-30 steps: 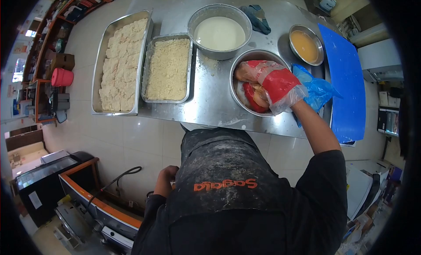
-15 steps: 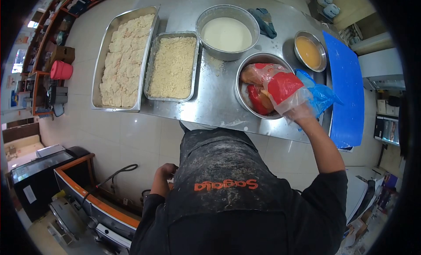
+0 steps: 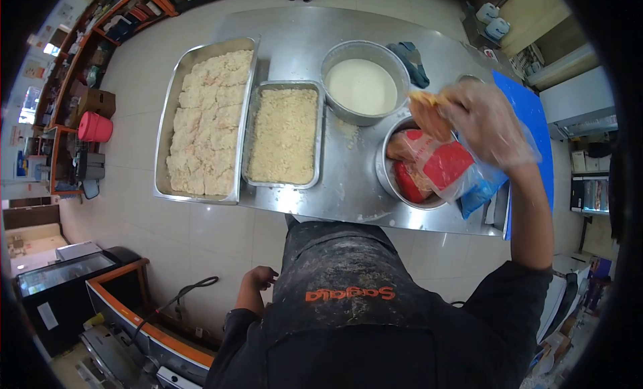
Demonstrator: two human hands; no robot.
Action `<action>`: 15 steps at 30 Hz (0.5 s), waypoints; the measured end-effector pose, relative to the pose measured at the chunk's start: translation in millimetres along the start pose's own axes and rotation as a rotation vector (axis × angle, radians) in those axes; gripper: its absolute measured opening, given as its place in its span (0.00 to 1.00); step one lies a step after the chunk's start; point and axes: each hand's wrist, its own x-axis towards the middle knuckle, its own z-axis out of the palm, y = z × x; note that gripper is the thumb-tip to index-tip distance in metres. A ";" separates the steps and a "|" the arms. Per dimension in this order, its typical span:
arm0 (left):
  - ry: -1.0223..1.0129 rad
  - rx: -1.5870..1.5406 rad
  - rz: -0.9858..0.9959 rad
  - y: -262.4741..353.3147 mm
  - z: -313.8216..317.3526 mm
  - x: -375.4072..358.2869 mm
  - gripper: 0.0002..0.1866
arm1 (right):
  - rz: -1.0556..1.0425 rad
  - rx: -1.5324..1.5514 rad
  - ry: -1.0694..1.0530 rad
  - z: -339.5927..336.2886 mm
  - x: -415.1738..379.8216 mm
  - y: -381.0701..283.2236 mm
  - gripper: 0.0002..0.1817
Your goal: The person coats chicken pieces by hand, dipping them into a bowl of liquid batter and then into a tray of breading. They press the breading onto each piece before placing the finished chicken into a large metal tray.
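My right hand (image 3: 485,121), in a clear plastic glove, is closed on an orange-tinted piece of chicken (image 3: 432,118) and holds it above a round metal pot (image 3: 383,175). Inside that pot lies a clear plastic bag with red print (image 3: 447,165), with more meat showing beside it. A blue plastic bag (image 3: 479,196) rests at the pot's right side. Down by my apron (image 3: 341,262) hangs my left hand (image 3: 260,278), bare, holding nothing, its fingers loosely apart.
A large steel tray (image 3: 163,134) of crumb-coated pieces and a smaller pan (image 3: 250,141) of crumbs stand on the left of the steel table (image 3: 288,31). Behind the pot are a pot of white liquid (image 3: 362,88) and a dark cloth (image 3: 410,62). A blue board (image 3: 536,134) lies right.
My right hand has risen out of the pot and now holds a chicken piece in the air. The view has shifted, and my left hand's fingers have loosened a little.
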 end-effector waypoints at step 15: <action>-0.010 -0.060 -0.025 -44.5 -52.5 -65.1 0.21 | 0.198 -0.158 -0.156 234.7 164.1 25.7 0.13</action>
